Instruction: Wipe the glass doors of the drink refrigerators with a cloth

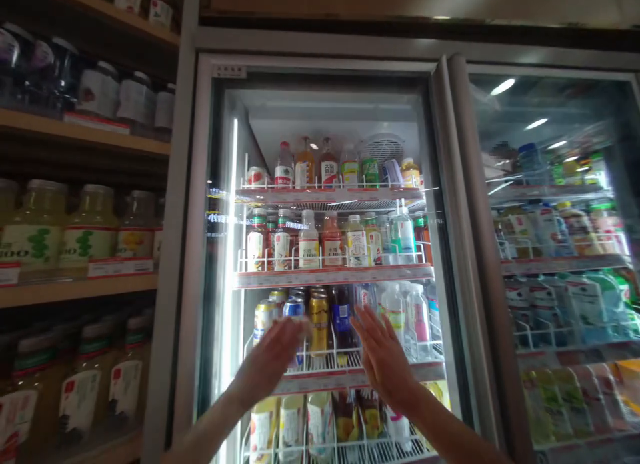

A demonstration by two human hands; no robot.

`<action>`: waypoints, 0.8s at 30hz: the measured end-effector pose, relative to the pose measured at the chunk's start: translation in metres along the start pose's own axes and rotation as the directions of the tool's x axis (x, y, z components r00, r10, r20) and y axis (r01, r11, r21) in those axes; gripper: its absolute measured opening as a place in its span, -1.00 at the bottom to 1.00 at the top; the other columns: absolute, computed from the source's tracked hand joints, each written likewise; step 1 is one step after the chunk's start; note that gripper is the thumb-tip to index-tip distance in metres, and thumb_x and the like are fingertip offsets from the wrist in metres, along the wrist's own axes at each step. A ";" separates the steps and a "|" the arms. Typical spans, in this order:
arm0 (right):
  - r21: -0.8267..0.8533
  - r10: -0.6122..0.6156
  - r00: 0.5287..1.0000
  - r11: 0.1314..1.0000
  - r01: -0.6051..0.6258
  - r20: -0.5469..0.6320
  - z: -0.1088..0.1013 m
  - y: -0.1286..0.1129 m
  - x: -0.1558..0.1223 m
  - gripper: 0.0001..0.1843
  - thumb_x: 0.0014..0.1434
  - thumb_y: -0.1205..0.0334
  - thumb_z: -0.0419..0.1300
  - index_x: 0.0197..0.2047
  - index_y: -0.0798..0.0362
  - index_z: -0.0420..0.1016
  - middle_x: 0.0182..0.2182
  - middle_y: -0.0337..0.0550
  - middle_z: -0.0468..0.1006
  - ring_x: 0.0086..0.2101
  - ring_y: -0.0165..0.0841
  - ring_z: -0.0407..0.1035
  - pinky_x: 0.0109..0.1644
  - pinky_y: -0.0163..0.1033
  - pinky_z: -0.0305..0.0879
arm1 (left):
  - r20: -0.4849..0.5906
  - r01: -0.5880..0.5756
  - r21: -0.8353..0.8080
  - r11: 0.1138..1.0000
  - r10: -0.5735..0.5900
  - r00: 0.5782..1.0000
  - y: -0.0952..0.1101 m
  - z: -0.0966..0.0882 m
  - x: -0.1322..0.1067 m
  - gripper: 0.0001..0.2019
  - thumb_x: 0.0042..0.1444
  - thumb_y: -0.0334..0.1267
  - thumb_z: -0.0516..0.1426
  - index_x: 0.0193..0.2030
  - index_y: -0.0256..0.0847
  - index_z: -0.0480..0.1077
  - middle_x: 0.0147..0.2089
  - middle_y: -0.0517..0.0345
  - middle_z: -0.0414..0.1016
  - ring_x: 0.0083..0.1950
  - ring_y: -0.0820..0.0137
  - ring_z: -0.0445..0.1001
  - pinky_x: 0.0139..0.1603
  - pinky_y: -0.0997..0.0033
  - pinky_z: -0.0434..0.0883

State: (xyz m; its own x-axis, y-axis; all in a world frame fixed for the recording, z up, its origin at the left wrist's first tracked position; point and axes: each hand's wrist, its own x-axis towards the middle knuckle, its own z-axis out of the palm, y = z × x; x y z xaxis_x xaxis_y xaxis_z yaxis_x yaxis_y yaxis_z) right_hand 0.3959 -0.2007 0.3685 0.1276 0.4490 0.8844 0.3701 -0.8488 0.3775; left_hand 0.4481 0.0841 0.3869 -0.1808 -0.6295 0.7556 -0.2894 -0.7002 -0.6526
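My left hand (274,357) is raised before the glass door of a drinks fridge, slightly smeared by motion, its fingers stretched out together and nothing in it. Facing it, my right hand (383,357) is also up, fingers extended and holding nothing. Between and behind the hands stand a gold can (319,317) and a dark blue bottle (342,311) on a wire shelf. Nearest my left fingers is a blue can (293,309). Whether either hand touches the glass I cannot tell.
The door's metal frame (443,184) runs down the right side, beside a second glass-fronted fridge (560,267) full of drinks. Wooden shelves (75,287) on the left hold several juice bottles (90,217). More bottles (334,241) line the fridge's upper shelves.
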 end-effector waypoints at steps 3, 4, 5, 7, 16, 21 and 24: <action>-0.003 -0.037 0.999 0.999 0.037 0.008 -0.001 -0.002 0.000 -0.28 0.06 0.52 -0.09 0.31 0.10 -0.05 0.27 -0.06 0.10 0.29 -0.22 -0.19 0.24 0.08 0.04 | 0.122 -0.280 -0.109 0.954 0.292 0.949 0.008 -0.001 -0.003 -0.49 0.17 -0.41 -0.03 0.26 -0.04 0.07 0.31 0.26 0.12 0.35 0.34 0.01 0.30 0.25 0.16; -0.004 -0.039 0.999 0.999 0.039 0.007 -0.002 -0.001 0.000 -0.28 0.06 0.52 -0.08 0.31 0.09 -0.05 0.27 -0.06 0.09 0.29 -0.22 -0.19 0.24 0.08 0.04 | 0.116 -0.238 -0.090 0.967 0.247 0.962 -0.001 -0.003 0.002 -0.50 0.17 -0.39 -0.03 0.26 -0.06 0.07 0.31 0.25 0.12 0.35 0.32 -0.01 0.30 0.24 0.16; -0.003 -0.036 0.999 0.999 0.036 0.007 -0.002 0.000 0.001 -0.28 0.06 0.52 -0.08 0.31 0.10 -0.05 0.27 -0.06 0.09 0.29 -0.21 -0.19 0.24 0.09 0.03 | 0.083 -0.131 -0.046 0.990 0.134 0.987 -0.013 -0.005 0.010 -0.49 0.17 -0.40 -0.03 0.27 -0.10 0.05 0.32 0.20 0.11 0.36 0.30 -0.03 0.30 0.21 0.15; -0.002 -0.020 1.000 1.000 0.020 0.009 -0.003 0.002 0.002 -0.28 0.06 0.52 -0.08 0.31 0.11 -0.05 0.27 -0.05 0.07 0.29 -0.20 -0.20 0.25 0.10 0.02 | -0.056 0.190 0.038 0.981 -0.187 0.981 -0.030 -0.005 0.024 -0.44 0.16 -0.44 -0.04 0.31 -0.15 -0.05 0.35 0.09 0.02 0.38 0.25 -0.10 0.32 0.10 0.11; 0.038 -0.052 0.998 0.998 0.051 0.046 -0.001 0.004 -0.007 -0.31 0.07 0.50 -0.08 0.30 0.11 0.00 0.26 -0.04 0.11 0.29 -0.23 -0.20 0.26 0.08 0.00 | 0.041 -0.211 -0.117 0.970 0.217 0.975 0.024 0.015 0.028 -0.51 0.17 -0.42 -0.03 0.25 -0.06 0.09 0.33 0.20 0.08 0.36 0.32 -0.04 0.33 0.22 0.09; 0.042 0.026 0.998 0.999 -0.028 0.060 -0.005 0.028 -0.025 -0.29 0.11 0.48 -0.10 0.33 0.04 -0.13 0.29 -0.09 0.04 0.29 -0.24 -0.19 0.27 0.10 0.00 | -0.082 0.375 -0.050 0.926 -0.378 0.922 -0.001 0.022 0.082 -0.46 0.17 -0.42 -0.06 0.31 -0.22 -0.03 0.37 -0.01 -0.03 0.39 0.18 -0.23 0.34 0.03 0.01; 0.001 0.073 0.996 0.997 -0.073 0.048 -0.011 0.044 -0.042 -0.29 0.13 0.49 -0.10 0.34 0.03 -0.15 0.28 -0.08 0.05 0.28 -0.25 -0.16 0.26 0.07 0.01 | 0.025 0.012 -0.110 0.994 -0.009 1.000 0.038 0.034 0.088 -0.45 0.15 -0.42 -0.03 0.30 -0.14 0.00 0.36 0.09 -0.02 0.39 0.23 -0.20 0.33 0.11 0.06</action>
State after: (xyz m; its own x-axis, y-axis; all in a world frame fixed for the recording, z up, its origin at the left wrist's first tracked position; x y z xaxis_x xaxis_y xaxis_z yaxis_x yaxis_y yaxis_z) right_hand 0.3971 -0.2600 0.3508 0.1982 0.3983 0.8956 0.3608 -0.8792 0.3112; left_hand 0.4535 -0.0093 0.4269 -0.1543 -0.6312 0.7601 -0.3930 -0.6667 -0.6333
